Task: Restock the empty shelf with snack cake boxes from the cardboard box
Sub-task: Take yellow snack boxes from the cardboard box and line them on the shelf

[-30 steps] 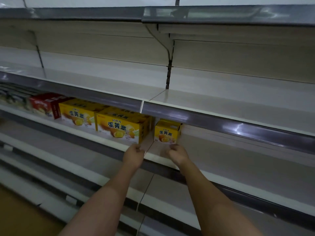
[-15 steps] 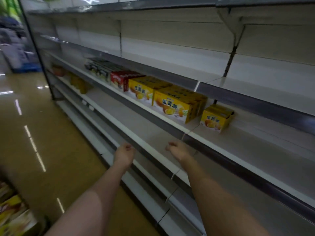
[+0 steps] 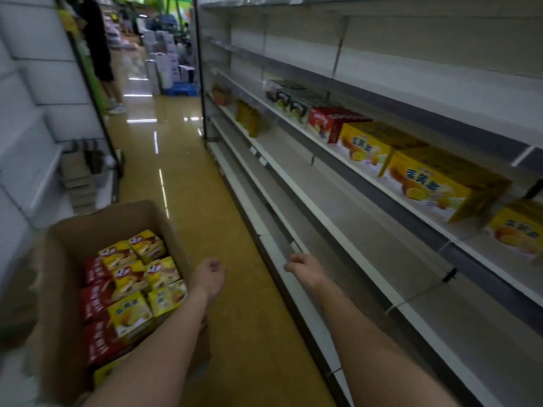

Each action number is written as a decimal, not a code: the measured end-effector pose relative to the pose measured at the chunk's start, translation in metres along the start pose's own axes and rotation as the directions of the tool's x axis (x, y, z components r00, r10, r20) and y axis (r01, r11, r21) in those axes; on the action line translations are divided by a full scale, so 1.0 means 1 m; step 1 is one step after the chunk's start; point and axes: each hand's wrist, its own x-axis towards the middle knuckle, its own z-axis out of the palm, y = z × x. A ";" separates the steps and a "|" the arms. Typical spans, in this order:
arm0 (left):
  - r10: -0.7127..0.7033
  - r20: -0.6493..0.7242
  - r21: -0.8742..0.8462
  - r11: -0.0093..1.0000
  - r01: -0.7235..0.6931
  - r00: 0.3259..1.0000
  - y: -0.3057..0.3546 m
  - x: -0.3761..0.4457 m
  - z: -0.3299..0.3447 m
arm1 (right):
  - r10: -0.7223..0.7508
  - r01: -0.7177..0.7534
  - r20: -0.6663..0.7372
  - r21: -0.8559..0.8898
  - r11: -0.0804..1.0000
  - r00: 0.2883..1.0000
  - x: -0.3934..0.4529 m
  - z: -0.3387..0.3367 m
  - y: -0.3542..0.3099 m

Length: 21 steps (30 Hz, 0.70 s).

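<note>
An open cardboard box stands on the floor at lower left, holding several yellow and red snack cake boxes. My left hand hangs just right of the box with fingers loosely curled, holding nothing. My right hand is over the lowest shelf edge, also loosely curled and empty. On the shelf at right sit yellow snack cake boxes, a red box and a small yellow box at the right edge.
Shelf levels above and below the stocked one are bare. A yellow floor aisle runs ahead between two shelving units. A person stands far up the aisle at left. Stacked cartons stand at the aisle's end.
My view has swung left and down from the shelf to the aisle and cardboard box. Both hands have drawn back from the shelf edge and dropped lower, empty.
</note>
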 end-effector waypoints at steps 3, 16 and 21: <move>-0.055 -0.071 0.032 0.998 0.057 0.996 -0.030 0.001 -0.039 | 0.004 -0.003 0.068 -0.015 1.000 0.998 -0.001 0.045 -0.009; -0.303 -0.191 -0.011 0.952 0.307 0.934 -0.165 -0.012 -0.156 | 0.051 -0.020 0.314 -0.100 0.995 0.948 0.000 0.217 -0.030; -0.377 -0.187 -0.111 0.925 0.362 0.907 -0.192 -0.006 -0.164 | 0.054 0.005 0.391 -0.147 0.989 0.919 0.014 0.255 -0.036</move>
